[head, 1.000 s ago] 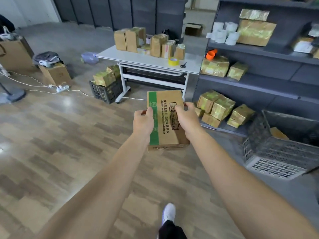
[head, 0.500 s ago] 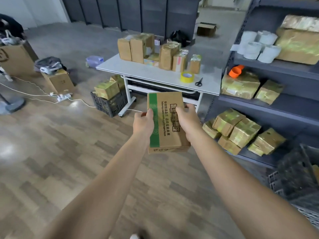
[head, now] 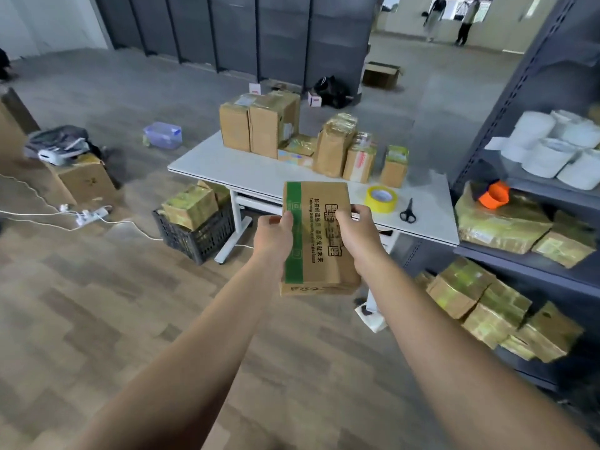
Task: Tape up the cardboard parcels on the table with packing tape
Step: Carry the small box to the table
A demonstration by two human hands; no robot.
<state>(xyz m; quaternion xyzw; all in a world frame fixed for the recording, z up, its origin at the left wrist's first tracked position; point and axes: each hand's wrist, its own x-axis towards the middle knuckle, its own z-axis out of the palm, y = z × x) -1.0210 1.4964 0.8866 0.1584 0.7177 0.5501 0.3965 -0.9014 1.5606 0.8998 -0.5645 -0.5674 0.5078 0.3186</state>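
Wooden floor has slipped by fast, and the table [head: 246, 170] is far closer than a second ago. The box [head: 319, 235] rides in mid-air just short of its near edge, the left hand [head: 272, 235] and right hand [head: 358, 235] clasping its two sides. Setting it down looks next. The near-left tabletop is bare. The tape roll [head: 380, 198], scissors [head: 407, 212] and shelves [head: 519, 264] crowd the right, and a crate [head: 194, 235] stands on the floor to the left.

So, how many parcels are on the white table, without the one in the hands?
6: two big boxes at the far left, a flat one beside them, then three smaller parcels in a row to the right. Others may hide behind.
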